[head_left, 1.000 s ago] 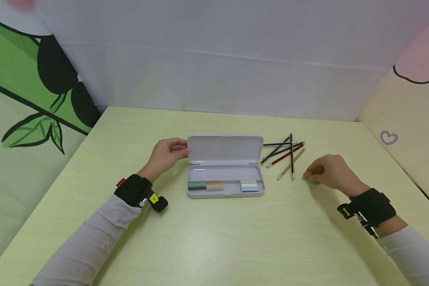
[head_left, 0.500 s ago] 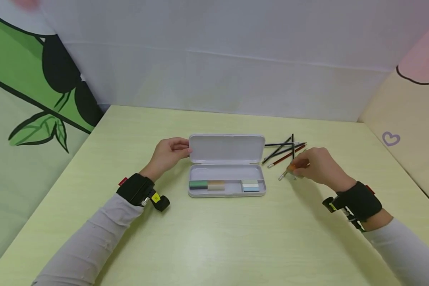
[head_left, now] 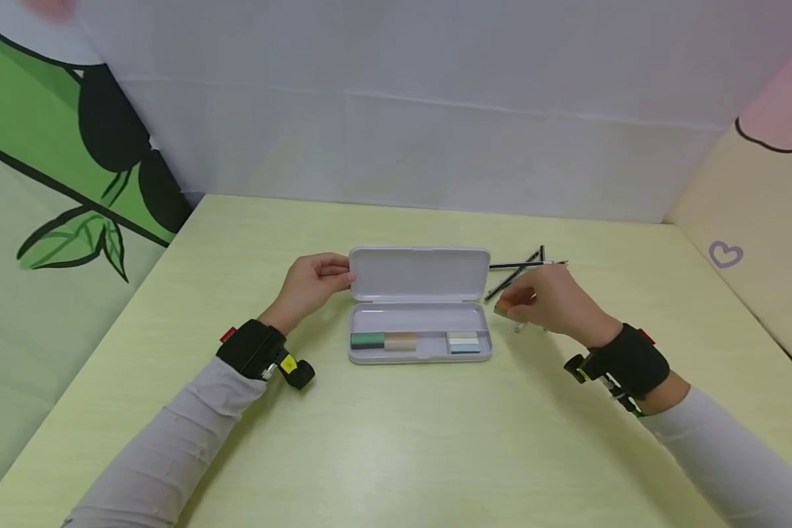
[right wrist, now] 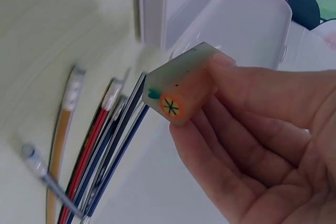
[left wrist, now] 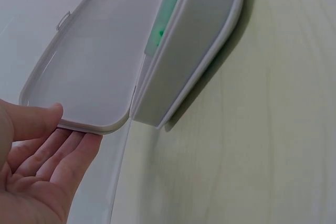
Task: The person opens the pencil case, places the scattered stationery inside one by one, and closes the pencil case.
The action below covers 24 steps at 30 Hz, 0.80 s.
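My left hand (head_left: pixel 312 284) pinches the left edge of the pencil case's raised lid (head_left: pixel 419 273). In the left wrist view, the thumb lies on the lid's inner side and the fingers behind it. Between thumb and fingers, my right hand (head_left: pixel 554 302) holds a small orange-and-green eraser (right wrist: pixel 181 85) with a fruit slice printed on it. It is above the table, just right of the case. Inside the white case base (head_left: pixel 422 361), the front compartments contain a green eraser (head_left: pixel 367 340), a tan one (head_left: pixel 400 342) and a pale-and-blue one (head_left: pixel 463 343).
Several pencils lie crossed right of the case, partly hidden by the right hand in the head view; a red pencil (right wrist: pixel 93 145) and a tan pencil (right wrist: pixel 62 135) show in the right wrist view. A white wall sheet (head_left: pixel 409 147) stands behind the table (head_left: pixel 369 440).
My right hand has carried the eraser leftward from the table's right side, over the pencils towards the case. The left hand keeps its hold on the lid.
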### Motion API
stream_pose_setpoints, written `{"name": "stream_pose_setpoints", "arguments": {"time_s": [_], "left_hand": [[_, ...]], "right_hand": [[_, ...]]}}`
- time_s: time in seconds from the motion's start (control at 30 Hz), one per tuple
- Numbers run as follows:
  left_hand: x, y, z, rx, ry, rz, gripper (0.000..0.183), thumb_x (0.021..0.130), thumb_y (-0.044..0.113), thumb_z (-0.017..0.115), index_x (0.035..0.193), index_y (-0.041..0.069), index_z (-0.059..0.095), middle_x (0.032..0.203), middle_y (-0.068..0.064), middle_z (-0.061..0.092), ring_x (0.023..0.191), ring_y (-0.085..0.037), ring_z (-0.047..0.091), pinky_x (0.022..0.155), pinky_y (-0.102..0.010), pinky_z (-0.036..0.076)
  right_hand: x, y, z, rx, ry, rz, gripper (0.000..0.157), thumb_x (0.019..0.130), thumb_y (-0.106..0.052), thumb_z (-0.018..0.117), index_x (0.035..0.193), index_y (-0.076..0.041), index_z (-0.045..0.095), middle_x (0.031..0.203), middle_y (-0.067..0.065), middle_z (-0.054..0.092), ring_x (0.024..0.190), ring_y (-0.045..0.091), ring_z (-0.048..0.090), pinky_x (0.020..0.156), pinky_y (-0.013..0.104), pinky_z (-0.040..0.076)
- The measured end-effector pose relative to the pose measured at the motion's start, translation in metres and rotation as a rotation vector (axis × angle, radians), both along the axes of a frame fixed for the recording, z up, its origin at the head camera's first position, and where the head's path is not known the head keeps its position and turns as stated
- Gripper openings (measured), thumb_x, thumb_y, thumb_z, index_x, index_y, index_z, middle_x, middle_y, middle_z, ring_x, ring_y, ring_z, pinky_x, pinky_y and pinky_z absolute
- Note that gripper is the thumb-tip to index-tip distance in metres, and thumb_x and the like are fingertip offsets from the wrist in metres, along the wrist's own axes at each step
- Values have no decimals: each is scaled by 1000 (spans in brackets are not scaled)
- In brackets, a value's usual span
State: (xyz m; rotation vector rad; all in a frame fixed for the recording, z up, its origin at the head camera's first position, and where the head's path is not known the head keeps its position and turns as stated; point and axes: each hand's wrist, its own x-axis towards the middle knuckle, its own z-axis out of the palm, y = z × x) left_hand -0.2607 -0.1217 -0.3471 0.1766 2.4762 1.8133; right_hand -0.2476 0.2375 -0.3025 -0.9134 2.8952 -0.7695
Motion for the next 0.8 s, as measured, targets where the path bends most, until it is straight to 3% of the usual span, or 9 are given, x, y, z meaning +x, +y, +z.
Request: {"name": "stream_pose_setpoints", "arguments": {"time_s": [0.23,0.5,0.8], "left_hand": [[-4,3,0,-12,-7,18,33,86,14,63,113,-2,57,108,-21,63,90,-20,63,86,-38,53],[-8,7,0,-13,7,42,32,85,13,63,112,-3,58,106,-22,63,89,-19,63,86,-39,53],[-15,11,-2,6,8,57,32,85,12,63,113,-3,57,108,-22,63,89,-19,63,84,-38,53]], "right_hand": [[-7,-21,0,-14,-40,53,15,71,-1,73,85,-7,72,76,2,68,65,9,57,59,30,53],[-13,-40,-3,-12,11,157,14,70,-2,74,82,-7,71,74,1,67,65,8,55,58,28,52],[-17,-61,-4,-10,-16,237,14,69,-2,76,82,-6,71,75,2,67,64,8,54,58,24,52]]}}
